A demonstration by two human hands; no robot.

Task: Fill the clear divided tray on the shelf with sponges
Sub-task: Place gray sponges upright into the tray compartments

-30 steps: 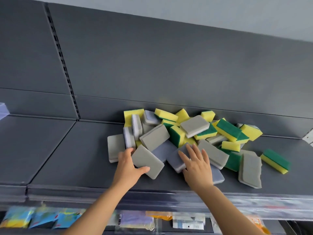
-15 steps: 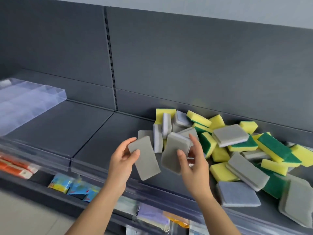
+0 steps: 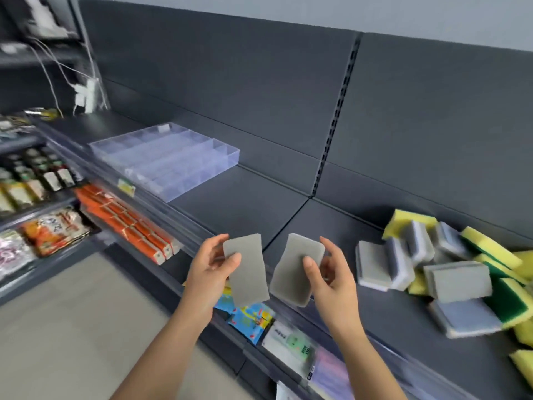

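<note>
left hand [image 3: 207,272] fingers pinch grey sponge [image 3: 248,280] | right hand [image 3: 336,287] fingers pinch second sponge [image 3: 292,272] | tray [image 3: 228,156] up-left | pile [image 3: 458,281] right

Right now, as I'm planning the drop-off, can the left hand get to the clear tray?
Probably yes: the left hand grips a grey sponge, and only bare shelf lies between it and the clear tray.

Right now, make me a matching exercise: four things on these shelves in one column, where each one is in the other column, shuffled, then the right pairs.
Things
1. clear divided tray
2. sponge pile
3. orange packets
4. two grey sponges

Places
A. one level below the tray, at left
B. one held in the left hand, one in the right hand
C. right end of the top shelf
D. same shelf, left of the hands

Pairs: 1-D, 2-C, 3-A, 4-B
</note>
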